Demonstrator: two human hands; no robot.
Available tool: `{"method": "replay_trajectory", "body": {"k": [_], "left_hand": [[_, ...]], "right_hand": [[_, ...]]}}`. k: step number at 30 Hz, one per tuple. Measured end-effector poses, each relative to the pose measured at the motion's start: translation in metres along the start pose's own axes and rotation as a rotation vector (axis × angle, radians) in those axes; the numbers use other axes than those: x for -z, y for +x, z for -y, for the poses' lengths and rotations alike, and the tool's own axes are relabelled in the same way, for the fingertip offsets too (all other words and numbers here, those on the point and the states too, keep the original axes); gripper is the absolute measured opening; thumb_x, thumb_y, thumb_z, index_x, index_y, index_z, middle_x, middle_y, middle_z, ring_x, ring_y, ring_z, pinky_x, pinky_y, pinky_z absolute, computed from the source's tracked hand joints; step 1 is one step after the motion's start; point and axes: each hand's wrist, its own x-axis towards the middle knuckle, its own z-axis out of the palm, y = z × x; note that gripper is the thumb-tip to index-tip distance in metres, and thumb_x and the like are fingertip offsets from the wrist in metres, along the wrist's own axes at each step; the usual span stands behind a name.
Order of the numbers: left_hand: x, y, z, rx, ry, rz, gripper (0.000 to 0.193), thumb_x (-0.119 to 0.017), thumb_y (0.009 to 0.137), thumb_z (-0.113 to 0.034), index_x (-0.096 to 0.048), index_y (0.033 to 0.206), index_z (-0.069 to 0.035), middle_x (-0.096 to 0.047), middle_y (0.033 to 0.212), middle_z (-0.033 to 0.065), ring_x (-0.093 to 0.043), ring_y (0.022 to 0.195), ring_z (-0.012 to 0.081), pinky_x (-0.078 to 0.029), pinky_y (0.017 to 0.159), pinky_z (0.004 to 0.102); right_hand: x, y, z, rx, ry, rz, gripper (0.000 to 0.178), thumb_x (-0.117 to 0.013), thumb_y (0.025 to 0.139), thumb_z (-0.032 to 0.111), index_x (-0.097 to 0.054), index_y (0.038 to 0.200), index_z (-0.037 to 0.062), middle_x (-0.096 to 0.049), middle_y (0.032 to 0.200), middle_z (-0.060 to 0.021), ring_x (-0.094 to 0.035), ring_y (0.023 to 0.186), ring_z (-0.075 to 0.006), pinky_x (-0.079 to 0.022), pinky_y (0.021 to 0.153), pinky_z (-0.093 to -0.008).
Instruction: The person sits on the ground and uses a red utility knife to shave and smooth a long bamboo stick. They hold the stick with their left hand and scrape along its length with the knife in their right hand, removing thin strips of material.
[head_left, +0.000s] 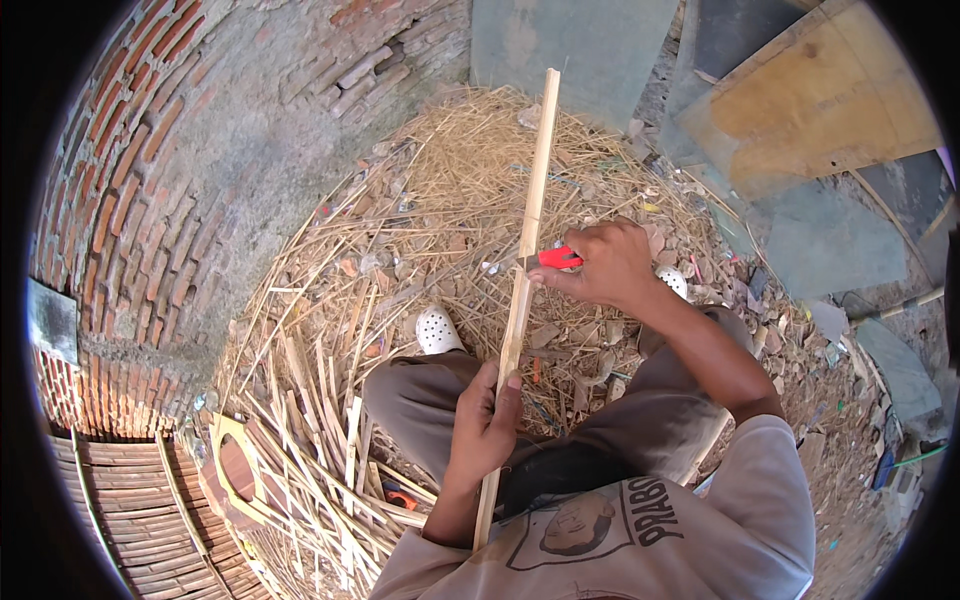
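A long pale wooden strip, perhaps split bamboo, slants upward from my lap, its far end above the ground litter. My left hand is closed around its lower part, the thumb lying along it. My right hand grips a cutter knife with a red handle. Its dark blade lies against the strip's side, roughly midway along the length. The right thumb is close to the strip just below the blade. The lowest end of the strip runs past my left forearm, against my shirt.
Beside my left knee lies a heap of pale strips, with an orange-handled tool among them. Shavings and straw cover the ground. A brick wall rises at left, a bamboo slat platform below it. Panels lean at far right.
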Motion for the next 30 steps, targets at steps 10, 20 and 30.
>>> {"method": "replay_trajectory", "body": {"k": [10, 20, 30], "left_hand": [[0.000, -0.016, 0.001, -0.004, 0.027, 0.034, 0.026, -0.045, 0.102, -0.015, -0.053, 0.123, -0.001, -0.040, 0.056, -0.0068, -0.034, 0.045, 0.0012, -0.026, 0.043, 0.0186], [0.006, -0.064, 0.012, 0.184, -0.122, 0.181, 0.023, -0.047, 0.101, -0.012, -0.053, 0.121, -0.001, -0.043, 0.059, -0.0060, -0.038, 0.046, 0.0015, -0.029, 0.044, 0.0183], [0.001, -0.041, 0.001, 0.133, -0.035, 0.096, 0.022, -0.047, 0.102, -0.015, -0.054, 0.118, -0.002, -0.044, 0.061, -0.0059, -0.037, 0.048, 0.0010, -0.028, 0.044, 0.0190]], "right_hand": [[0.003, 0.008, -0.019, -0.004, -0.052, 0.004, 0.067, -0.057, 0.075, 0.076, -0.068, 0.063, 0.0112, -0.056, 0.048, -0.0077, -0.061, 0.047, -0.0266, -0.048, 0.052, -0.0406], [0.029, 0.024, -0.083, -0.325, -0.086, 0.215, 0.075, -0.046, 0.080, 0.079, -0.068, 0.069, 0.0085, -0.058, 0.054, -0.0136, -0.062, 0.058, -0.0339, -0.049, 0.057, -0.0454], [0.022, -0.010, -0.020, 0.008, 0.001, 0.140, 0.061, -0.063, 0.074, 0.070, -0.063, 0.062, 0.0108, -0.056, 0.053, -0.0091, -0.059, 0.049, -0.0314, -0.046, 0.051, -0.0432]]}}
